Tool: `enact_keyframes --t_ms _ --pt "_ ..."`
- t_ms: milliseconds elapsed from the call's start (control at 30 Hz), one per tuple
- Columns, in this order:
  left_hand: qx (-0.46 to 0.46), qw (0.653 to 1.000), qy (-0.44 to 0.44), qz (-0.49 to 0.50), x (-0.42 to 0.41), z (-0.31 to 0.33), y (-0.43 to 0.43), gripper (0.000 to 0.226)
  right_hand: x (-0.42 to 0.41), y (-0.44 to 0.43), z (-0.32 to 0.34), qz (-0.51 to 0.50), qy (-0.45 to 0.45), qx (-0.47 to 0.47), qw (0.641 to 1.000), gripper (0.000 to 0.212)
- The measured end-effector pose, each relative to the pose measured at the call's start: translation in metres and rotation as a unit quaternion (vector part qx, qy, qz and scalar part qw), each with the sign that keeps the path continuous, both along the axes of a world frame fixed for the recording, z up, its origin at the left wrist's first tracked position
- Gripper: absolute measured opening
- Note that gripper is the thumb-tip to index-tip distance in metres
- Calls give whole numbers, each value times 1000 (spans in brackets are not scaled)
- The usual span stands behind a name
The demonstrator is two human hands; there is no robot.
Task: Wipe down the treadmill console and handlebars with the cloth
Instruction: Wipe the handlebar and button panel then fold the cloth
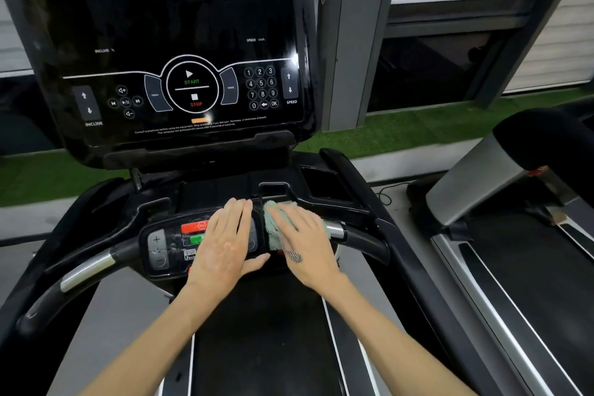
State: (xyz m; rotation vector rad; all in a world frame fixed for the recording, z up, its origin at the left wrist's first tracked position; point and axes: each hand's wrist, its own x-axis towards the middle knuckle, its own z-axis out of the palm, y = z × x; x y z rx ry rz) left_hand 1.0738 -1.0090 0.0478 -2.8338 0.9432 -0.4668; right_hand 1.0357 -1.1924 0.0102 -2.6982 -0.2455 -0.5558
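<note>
The black treadmill console (154, 42) stands tilted at the upper left, its screen dark with white printed controls. Below it a small control panel (167, 244) with red and green buttons sits between two curved handlebars (83, 267). My left hand (226, 244) lies flat on the right part of that panel, fingers straight. My right hand (302, 235) presses a pale green cloth (273, 228) onto the panel's right end, where the right handlebar (360, 238) begins. Most of the cloth is hidden under that hand.
The black running belt (257, 331) stretches below my arms. A second treadmill (520, 202) stands close on the right. Green artificial turf (418, 128) and a grey pillar (347, 42) lie behind the console. A cup-holder recess (321, 180) sits right of the console base.
</note>
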Motion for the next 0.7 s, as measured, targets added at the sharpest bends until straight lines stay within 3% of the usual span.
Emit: enact_keyframes --t_ms 133,300,467,567,700 --pt "0 1000 -4 0 0 1 1 103 -17 -33 -34 -69 -15 69 995 46" --pt "-2 1000 -6 3 0 -2 0 105 -36 -88 -57 -145 56 148 977 46" --pt "-13 1000 4 1 0 -2 -1 105 -11 -70 -38 -144 57 96 983 49" --pt "-8 1000 10 3 -1 -1 -1 104 8 -33 -13 -85 46 41 994 51" --pt "-11 1000 12 3 -1 0 -1 101 18 0 4 -39 22 50 998 46"
